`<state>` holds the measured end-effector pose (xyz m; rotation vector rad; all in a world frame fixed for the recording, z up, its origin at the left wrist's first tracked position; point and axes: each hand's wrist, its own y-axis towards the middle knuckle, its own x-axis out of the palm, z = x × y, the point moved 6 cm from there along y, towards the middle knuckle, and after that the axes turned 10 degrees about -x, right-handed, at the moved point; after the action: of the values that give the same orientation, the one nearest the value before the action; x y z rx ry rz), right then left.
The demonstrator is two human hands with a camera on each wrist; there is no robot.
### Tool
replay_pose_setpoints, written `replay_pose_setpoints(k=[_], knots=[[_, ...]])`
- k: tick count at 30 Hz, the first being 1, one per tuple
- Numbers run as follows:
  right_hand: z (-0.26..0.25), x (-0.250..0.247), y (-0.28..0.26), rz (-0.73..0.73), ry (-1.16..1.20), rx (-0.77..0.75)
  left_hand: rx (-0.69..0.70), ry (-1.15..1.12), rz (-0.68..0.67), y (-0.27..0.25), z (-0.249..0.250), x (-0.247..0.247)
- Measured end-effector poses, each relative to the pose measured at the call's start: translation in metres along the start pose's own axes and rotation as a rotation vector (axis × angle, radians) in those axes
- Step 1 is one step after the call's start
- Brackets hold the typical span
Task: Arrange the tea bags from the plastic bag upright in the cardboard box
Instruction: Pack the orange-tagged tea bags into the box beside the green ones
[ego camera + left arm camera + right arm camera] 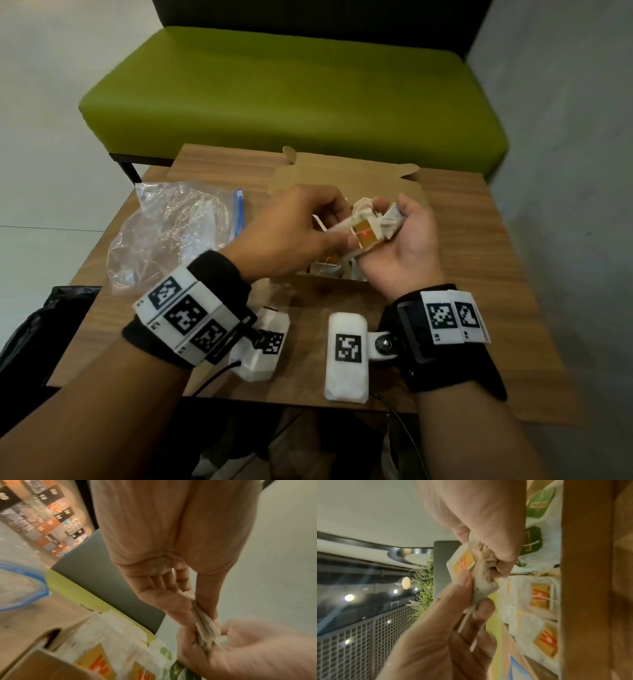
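Both hands' grips pinch tea bags (368, 228) over wooden table (479, 260), green bench (274, 96) behind.

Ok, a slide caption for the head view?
Both hands hold a bunch of tea bags above the open cardboard box; plastic bag beside it.

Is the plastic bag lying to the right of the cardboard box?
No, the plastic bag lies left of the cardboard box on the wooden table.

Both forearms were bare. Black wristbands (219, 274) w/ white blocks of b/w square code tags (186, 317); white cam pods (346, 356) on brackets, black cables (404, 431) trailing.
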<state>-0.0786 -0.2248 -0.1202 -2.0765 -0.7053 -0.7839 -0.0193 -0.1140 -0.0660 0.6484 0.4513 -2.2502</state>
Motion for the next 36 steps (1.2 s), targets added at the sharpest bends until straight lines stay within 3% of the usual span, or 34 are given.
replay_pose_setpoints(k=[5, 8, 12, 18, 22, 25, 27, 32, 36], knots=[[-0.013, 0.000, -0.004, -0.009, 0.049, -0.036, -0.078, -0.342, 0.045, 0.000, -0.006, -0.022], [-0.015, 0.004, -0.006, -0.117, -0.205, -0.098, -0.089, -0.508, 0.062, 0.002, -0.008, -0.023], [-0.016, 0.017, -0.016, -0.364, -0.680, -0.338, -0.108, -0.559, 0.035, 0.003, -0.011, -0.017], [-0.020, 0.015, -0.016, -0.489, -1.055, -0.542, -0.102, -0.357, 0.038, 0.004, -0.016, -0.021], [-0.017, 0.014, -0.015, -0.557, -1.159, -0.560, 0.010, -0.186, 0.107, 0.004, -0.009, -0.031], [-0.017, 0.014, -0.015, -0.577, -1.248, -0.589, 0.067, -0.197, 0.173, 0.003, -0.006, -0.037], [-0.017, 0.014, -0.015, -0.572, -1.281, -0.587, 0.075, -0.209, 0.180, 0.003, -0.006, -0.039], [-0.019, 0.010, -0.013, -0.572, -1.396, -0.577, 0.062, 0.008, 0.146, 0.006, -0.011, -0.031], [-0.025, -0.003, -0.008, -0.525, -1.622, -0.422, -0.008, 0.151, 0.008, 0.011, -0.024, -0.018]])
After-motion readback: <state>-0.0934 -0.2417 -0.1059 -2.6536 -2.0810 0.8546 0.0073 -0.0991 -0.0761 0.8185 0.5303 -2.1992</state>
